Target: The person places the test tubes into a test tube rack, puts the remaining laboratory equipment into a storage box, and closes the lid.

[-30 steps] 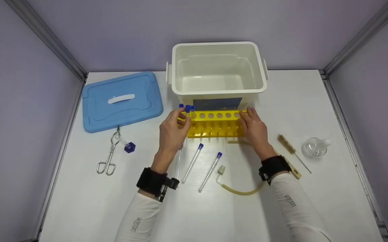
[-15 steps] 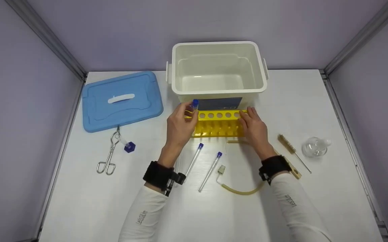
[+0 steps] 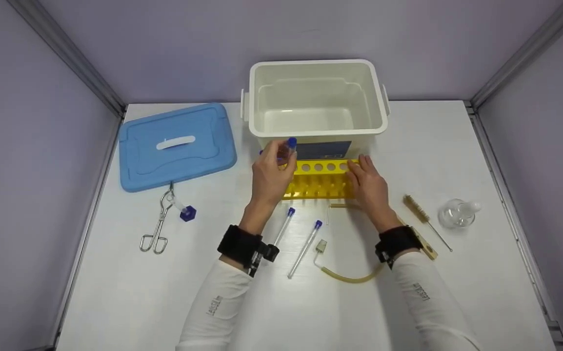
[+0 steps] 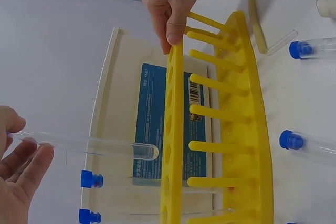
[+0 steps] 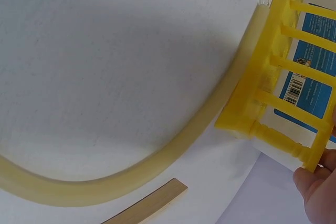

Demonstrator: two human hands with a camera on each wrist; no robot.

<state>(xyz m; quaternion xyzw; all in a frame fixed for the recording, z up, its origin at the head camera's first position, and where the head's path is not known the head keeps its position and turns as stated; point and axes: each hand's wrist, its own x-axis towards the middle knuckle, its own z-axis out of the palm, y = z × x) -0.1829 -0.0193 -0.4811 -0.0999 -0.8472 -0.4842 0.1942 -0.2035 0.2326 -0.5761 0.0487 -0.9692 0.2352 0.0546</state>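
My left hand (image 3: 271,175) holds a clear test tube with a blue cap (image 3: 292,142) near its top. In the left wrist view, the test tube (image 4: 115,148) points its rounded end at the top bar of the yellow test tube rack (image 4: 176,124), just short of a hole. Two blue-capped test tubes, one with its cap (image 4: 92,179) showing, stand in the rack beside it. My right hand (image 3: 371,187) grips the right end of the rack's top bar, thumb in front. In the head view, the left hand hides the rack's left end.
Behind the rack stands a white bin (image 3: 318,132); its blue lid (image 3: 179,161) lies left, near crucible tongs (image 3: 157,234) and a purple-based cylinder (image 3: 188,213). Two capped tubes (image 3: 305,248) and rubber tubing (image 3: 352,280) lie in front. A brush (image 3: 415,208) and glass bottle (image 3: 456,214) are right.
My left hand has moved right along the rack and slightly away from me, carrying the test tube. The right hand has stayed on the rack's end.
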